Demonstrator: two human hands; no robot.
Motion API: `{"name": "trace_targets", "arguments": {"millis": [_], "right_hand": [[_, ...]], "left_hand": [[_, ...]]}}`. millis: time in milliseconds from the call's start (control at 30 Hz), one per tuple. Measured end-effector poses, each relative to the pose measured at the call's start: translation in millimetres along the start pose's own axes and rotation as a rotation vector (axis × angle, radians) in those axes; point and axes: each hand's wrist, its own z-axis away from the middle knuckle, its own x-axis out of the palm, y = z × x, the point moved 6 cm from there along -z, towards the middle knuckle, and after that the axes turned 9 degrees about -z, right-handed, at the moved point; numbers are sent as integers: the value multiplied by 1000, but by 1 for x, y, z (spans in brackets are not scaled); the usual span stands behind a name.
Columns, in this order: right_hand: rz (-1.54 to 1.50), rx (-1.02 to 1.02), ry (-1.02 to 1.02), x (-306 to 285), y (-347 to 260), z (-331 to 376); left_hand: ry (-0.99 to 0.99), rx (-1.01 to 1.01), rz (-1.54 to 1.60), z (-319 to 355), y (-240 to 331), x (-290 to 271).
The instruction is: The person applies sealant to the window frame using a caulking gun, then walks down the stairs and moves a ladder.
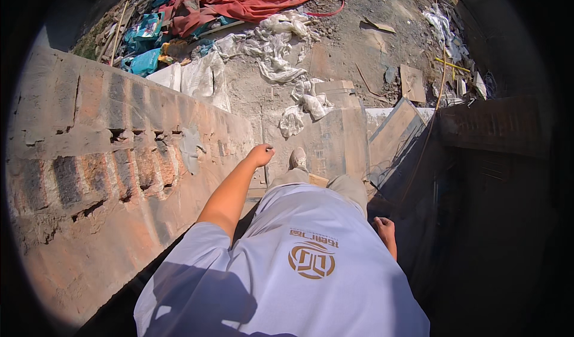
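Note:
My left hand [261,155] hangs ahead of my body with its fingers curled in, and nothing shows in them. It is closest to the brick and plaster wall [197,122] on the left, apart from it. By my right thigh, my right hand [385,230] hangs with curled fingers and shows nothing held. Dark shadow lies around that hand. Between the hands are my pale trousers and a light shoe [298,158] stepping on the dusty paving [323,143].
White sacking [278,74] trails across the ground ahead. Beyond lie a red cloth [233,2] and blue bags [143,35]. To the right a framed panel [396,131] leans by a thin stick [442,80], near a loose board [412,83] and rubble.

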Motion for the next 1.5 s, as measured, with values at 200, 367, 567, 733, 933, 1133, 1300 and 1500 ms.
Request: {"name": "trace_targets", "arguments": {"millis": [200,367,567,733,933,1133,1300,1500], "right_hand": [[83,-6,-64,-8,-90,-104],[23,89,-244,-26,-137,-219],[317,22,-290,-28,-277,-402],[175,-100,-379,7,-465,-515],[458,-470,-319,125,-674,-560],[546,-649,-518,333,-793,-550],[579,-433,-830,443,-842,-564],[545,-468,-710,560,-933,-600]], "left_hand": [[199,5,273,-69,45,-102],[226,-232,236,-80,-5,-110],[49,-604,156,-36,-42,-84],[188,-606,301,-66,-7,-111],[321,-561,557,-157,-15,-171],[291,-532,432,-259,-112,-267],[592,-576,531,-272,-185,-409],[1026,-636,644,-248,-272,-536]]}}
